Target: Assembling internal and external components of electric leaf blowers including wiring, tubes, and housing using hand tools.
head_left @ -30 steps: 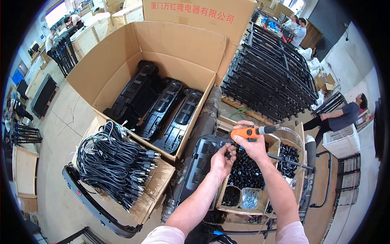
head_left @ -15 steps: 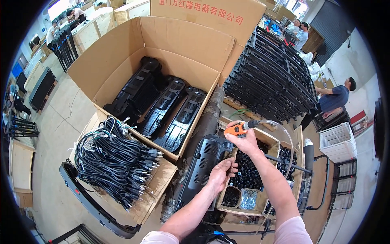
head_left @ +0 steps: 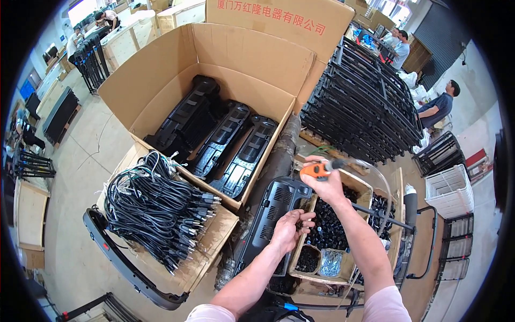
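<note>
My right hand [head_left: 331, 189] grips an orange air screwdriver [head_left: 316, 171] with a black end and a clear hose [head_left: 375, 170] curving away to the right. It is held over the far end of a black plastic cover [head_left: 270, 212] with slotted vents. My left hand [head_left: 289, 229] hovers by the cover's right side, its fingers curled and pinched together; whatever lies between them is hidden. Right beside that hand is a divided wooden parts box [head_left: 350, 272] with black fittings [head_left: 328, 225], small dark screws [head_left: 307, 260] and silver pieces [head_left: 331, 263].
A large open carton [head_left: 155, 104] holds several black covers [head_left: 256, 147]. Bundled black cables [head_left: 155, 206] lie on a board at left, above a curved black part [head_left: 126, 268]. Black frames [head_left: 362, 102] are stacked behind. A person [head_left: 442, 104] stands at far right; others work in the background.
The whole view has shifted slightly, so things sit a little further right. Both hands stay near the cover, the screwdriver still in my right one. The person at right has moved farther back.
</note>
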A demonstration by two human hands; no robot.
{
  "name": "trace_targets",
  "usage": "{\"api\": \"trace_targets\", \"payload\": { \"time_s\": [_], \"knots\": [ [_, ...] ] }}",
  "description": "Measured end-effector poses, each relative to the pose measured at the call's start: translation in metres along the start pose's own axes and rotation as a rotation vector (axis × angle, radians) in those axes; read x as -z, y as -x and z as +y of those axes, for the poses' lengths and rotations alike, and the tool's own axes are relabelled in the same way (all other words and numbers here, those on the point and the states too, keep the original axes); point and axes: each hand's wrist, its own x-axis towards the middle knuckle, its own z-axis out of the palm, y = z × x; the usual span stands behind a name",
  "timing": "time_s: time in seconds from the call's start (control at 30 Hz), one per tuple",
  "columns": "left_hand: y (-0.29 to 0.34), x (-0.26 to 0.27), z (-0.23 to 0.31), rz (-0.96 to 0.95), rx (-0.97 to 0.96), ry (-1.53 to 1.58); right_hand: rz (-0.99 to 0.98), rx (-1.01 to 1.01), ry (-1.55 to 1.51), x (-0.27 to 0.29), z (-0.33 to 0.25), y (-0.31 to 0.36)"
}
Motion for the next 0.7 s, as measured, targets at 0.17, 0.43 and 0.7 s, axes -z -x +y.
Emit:
{"api": "trace_targets", "payload": {
  "time_s": [0.17, 0.43, 0.7],
  "knots": [
    [-0.011, 0.004, 0.011, 0.077, -0.036, 0.216, -0.029, 0.018, -0.312, 0.019, -0.035, 0.046],
    [-0.032, 0.008, 0.023, 0.016, -0.058, 0.543, -0.085, 0.023, -0.221, 0.013, -0.043, 0.071],
    [-0.027, 0.017, 0.031, -0.017, -0.079, 0.539, -0.128, -0.025, -0.206, 0.000, -0.050, 0.063]
  ]
}}
